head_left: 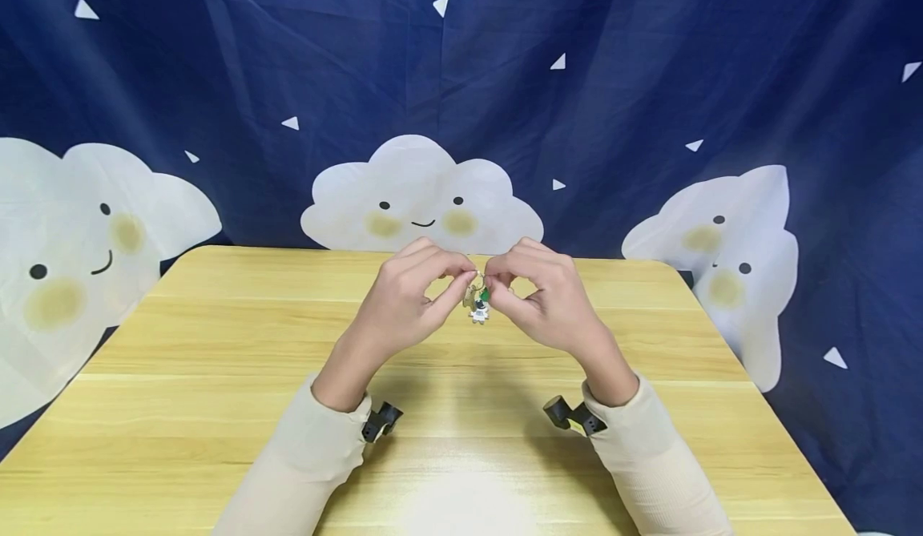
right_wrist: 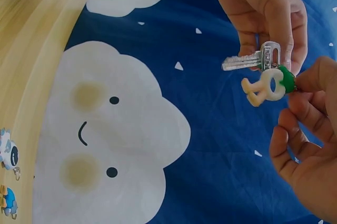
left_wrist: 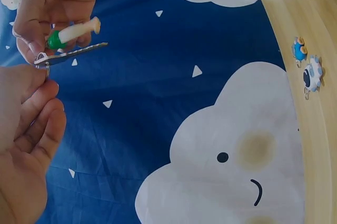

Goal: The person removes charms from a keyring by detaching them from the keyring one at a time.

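Observation:
Fingertips together, my left hand [head_left: 407, 300] pinches a small metal key ring [left_wrist: 47, 70] that carries a silver key [right_wrist: 247, 60]. Facing it, my right hand [head_left: 544, 296] pinches the top end of a small figure charm [right_wrist: 274, 84], green above and cream-white below with two peach feet. Key and charm hang side by side between the two hands, above the table. The fingertips hide whether the charm's loop is on the ring.
A white astronaut charm [left_wrist: 313, 74] and a blue figure charm [left_wrist: 299, 50], each with a metal clasp, lie on the wooden table [head_left: 216, 344]. Behind it hangs a dark blue cloth [head_left: 490, 71] with clouds. Black cameras [head_left: 382, 421] sit on both wrists.

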Demonstrator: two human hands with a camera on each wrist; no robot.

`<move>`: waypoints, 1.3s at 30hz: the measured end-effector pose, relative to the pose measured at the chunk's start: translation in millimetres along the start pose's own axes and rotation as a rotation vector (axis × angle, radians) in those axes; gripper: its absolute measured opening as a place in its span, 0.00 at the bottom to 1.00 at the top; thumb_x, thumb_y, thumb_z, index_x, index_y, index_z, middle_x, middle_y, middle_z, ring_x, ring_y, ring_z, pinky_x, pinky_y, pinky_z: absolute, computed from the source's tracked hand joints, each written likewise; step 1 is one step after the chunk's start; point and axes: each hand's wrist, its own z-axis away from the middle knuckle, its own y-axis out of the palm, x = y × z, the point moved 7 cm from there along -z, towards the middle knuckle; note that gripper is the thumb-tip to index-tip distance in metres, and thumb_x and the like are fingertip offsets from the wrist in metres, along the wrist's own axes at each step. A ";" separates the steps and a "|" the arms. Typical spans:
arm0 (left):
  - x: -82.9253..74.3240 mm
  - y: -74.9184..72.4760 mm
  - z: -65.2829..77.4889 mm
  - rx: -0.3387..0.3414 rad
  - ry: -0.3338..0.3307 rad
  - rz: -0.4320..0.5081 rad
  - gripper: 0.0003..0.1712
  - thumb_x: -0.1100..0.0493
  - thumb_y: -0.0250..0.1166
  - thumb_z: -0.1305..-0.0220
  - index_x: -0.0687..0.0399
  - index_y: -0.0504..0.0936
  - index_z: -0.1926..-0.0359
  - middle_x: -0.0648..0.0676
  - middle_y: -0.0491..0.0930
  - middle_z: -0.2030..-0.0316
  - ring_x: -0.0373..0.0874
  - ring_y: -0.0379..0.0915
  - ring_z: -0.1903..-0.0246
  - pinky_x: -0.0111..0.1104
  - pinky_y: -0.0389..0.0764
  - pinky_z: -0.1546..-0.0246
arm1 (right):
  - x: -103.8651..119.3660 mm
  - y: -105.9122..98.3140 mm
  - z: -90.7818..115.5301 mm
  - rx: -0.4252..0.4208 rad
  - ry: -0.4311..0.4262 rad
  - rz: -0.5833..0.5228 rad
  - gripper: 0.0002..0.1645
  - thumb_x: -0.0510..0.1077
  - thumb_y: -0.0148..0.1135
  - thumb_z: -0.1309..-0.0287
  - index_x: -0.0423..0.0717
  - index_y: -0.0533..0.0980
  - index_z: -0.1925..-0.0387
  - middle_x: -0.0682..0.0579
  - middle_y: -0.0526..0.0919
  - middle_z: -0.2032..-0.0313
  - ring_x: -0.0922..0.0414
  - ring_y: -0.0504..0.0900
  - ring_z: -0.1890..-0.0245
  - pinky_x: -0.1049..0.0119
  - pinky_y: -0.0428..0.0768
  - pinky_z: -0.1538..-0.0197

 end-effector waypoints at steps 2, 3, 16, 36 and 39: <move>0.3 0.5 0.1 0.004 -0.001 -0.005 0.02 0.66 0.67 0.34 0.59 0.86 0.64 0.51 0.85 0.70 0.43 0.76 0.67 0.32 0.79 0.63 | -0.3 0.0 -0.2 0.001 0.003 0.000 0.09 0.33 0.60 0.46 0.46 0.84 0.70 0.58 0.80 0.78 0.60 0.75 0.74 0.69 0.73 0.68; 0.3 0.6 0.2 0.005 -0.001 -0.006 0.02 0.66 0.67 0.33 0.59 0.86 0.64 0.51 0.85 0.69 0.43 0.76 0.67 0.32 0.79 0.64 | -0.1 0.0 -0.4 0.000 0.002 0.000 0.09 0.33 0.60 0.46 0.46 0.84 0.69 0.58 0.80 0.78 0.60 0.76 0.74 0.69 0.73 0.68; 1.5 -0.7 0.3 -0.007 -0.026 0.001 0.03 0.70 0.67 0.36 0.60 0.85 0.63 0.52 0.86 0.67 0.44 0.77 0.67 0.31 0.80 0.62 | -0.9 2.1 -0.1 0.016 -0.007 0.012 0.09 0.33 0.59 0.49 0.45 0.83 0.71 0.58 0.79 0.78 0.60 0.74 0.74 0.70 0.71 0.69; 0.8 1.1 0.0 0.027 -0.007 -0.006 0.03 0.65 0.68 0.33 0.59 0.87 0.64 0.51 0.86 0.69 0.44 0.77 0.67 0.32 0.80 0.63 | 1.2 -0.2 -0.6 0.009 -0.015 0.019 0.09 0.32 0.60 0.48 0.47 0.83 0.70 0.59 0.79 0.78 0.61 0.74 0.75 0.69 0.71 0.69; 1.0 1.0 0.4 0.029 -0.008 -0.005 0.02 0.66 0.68 0.33 0.59 0.86 0.64 0.51 0.86 0.69 0.44 0.77 0.67 0.32 0.80 0.63 | 0.8 0.3 0.1 0.012 -0.014 0.022 0.09 0.33 0.60 0.48 0.47 0.83 0.70 0.59 0.79 0.78 0.61 0.74 0.74 0.69 0.71 0.70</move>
